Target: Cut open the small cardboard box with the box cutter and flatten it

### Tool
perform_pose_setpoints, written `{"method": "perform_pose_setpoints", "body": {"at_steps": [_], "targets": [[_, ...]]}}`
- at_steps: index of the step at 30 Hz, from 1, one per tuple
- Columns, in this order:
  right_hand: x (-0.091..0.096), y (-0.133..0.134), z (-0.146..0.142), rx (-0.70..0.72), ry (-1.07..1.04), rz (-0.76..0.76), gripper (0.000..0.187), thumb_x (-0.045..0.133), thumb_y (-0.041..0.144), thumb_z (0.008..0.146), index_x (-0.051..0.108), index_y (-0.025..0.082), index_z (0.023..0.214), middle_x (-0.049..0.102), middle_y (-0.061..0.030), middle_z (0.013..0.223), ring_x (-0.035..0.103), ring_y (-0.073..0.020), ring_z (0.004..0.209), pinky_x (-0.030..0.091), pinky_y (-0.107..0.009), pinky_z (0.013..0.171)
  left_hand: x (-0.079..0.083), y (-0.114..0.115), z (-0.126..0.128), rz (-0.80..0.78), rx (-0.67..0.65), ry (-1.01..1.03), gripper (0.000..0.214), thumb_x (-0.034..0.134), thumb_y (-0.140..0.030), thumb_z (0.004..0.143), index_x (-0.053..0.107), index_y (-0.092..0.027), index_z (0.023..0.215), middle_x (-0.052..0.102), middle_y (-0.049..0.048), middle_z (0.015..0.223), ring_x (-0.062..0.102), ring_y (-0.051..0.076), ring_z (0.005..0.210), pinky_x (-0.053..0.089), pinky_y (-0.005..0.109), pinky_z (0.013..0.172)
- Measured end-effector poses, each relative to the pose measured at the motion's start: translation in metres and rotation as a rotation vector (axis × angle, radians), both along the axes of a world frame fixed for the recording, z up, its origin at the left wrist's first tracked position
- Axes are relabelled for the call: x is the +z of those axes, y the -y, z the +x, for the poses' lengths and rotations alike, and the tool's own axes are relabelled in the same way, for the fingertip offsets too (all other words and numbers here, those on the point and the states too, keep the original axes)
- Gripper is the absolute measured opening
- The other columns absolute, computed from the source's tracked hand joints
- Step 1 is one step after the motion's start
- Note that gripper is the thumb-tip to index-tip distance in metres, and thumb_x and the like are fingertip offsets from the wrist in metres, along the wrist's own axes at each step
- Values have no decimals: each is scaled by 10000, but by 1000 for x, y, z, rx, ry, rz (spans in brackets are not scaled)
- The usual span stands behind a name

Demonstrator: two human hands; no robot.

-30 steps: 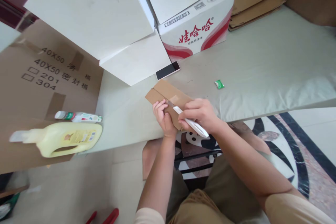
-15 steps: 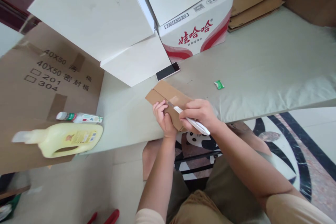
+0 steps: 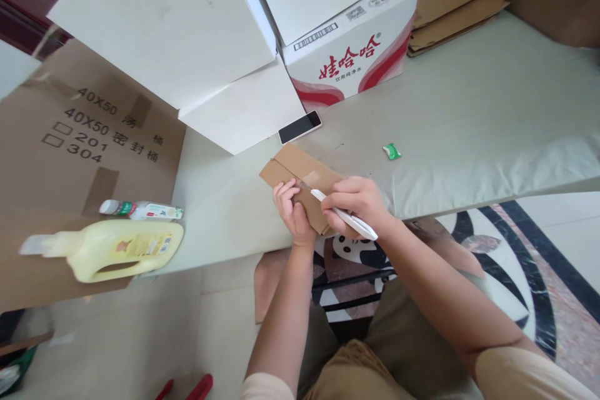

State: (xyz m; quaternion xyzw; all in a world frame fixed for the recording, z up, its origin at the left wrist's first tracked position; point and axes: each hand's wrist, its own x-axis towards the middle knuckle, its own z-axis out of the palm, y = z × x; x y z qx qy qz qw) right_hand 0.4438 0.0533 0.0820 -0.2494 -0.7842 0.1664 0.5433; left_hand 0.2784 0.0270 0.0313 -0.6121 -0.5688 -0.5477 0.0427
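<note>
Left hand (image 3: 294,212) clasps cardboard (image 3: 304,167) | right hand (image 3: 360,201) clasps cutter (image 3: 347,219) | pale tabletop (image 3: 459,119) | patterned floor (image 3: 529,269)

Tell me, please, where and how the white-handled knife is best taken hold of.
Probably by its slim white handle, from the right, behind the blade, as the right hand grips it. The handle slants back toward that side, while the blade points away, over the cardboard, close to the left hand.

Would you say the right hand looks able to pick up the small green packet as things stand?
Probably not yet: the right hand grips the white-handled cutter. Otherwise the way looks free, with nothing visible between that hand and the small green packet.
</note>
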Motion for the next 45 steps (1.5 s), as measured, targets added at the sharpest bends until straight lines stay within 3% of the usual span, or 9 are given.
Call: {"method": "perform_pose_setpoints", "body": {"at_steps": [10, 21, 34, 45], "targets": [[-1, -1, 1, 5, 16, -21, 217, 518, 234, 852, 656, 213, 685, 505, 34, 540, 433, -95, 501, 354, -234, 556, 1, 0, 2, 7, -15, 14, 235, 336, -315, 945, 549, -224, 985, 666, 98, 1128, 533, 255, 1172, 345, 516, 1119], [-6, 3, -2, -95, 130, 127, 240, 564, 236, 852, 660, 231, 632, 439, 40, 543, 391, -96, 537, 274, -275, 581, 2, 1, 3, -14, 50, -54, 290, 289, -370, 965, 542, -228, 981, 664, 103, 1108, 562, 260, 1152, 373, 519, 1100], [6, 6, -12, -231, 135, 50, 209, 582, 227, 834, 694, 227, 659, 484, 45, 503, 398, -97, 512, 237, -287, 558, 2, 0, 3, 4, 13, -17, 251, 334, -341, 970, 555, -222, 978, 675, 103, 1100, 551, 248, 1163, 393, 507, 1091], [9, 2, -1, -20, 113, -78, 263, 505, 231, 894, 706, 207, 727, 649, -2, 607, 533, -110, 551, 350, -241, 559, 9, 4, -2, 3, -53, -71, 221, 357, -251, 952, 570, -214, 996, 683, 103, 1151, 567, 241, 1163, 388, 508, 1100]]}}
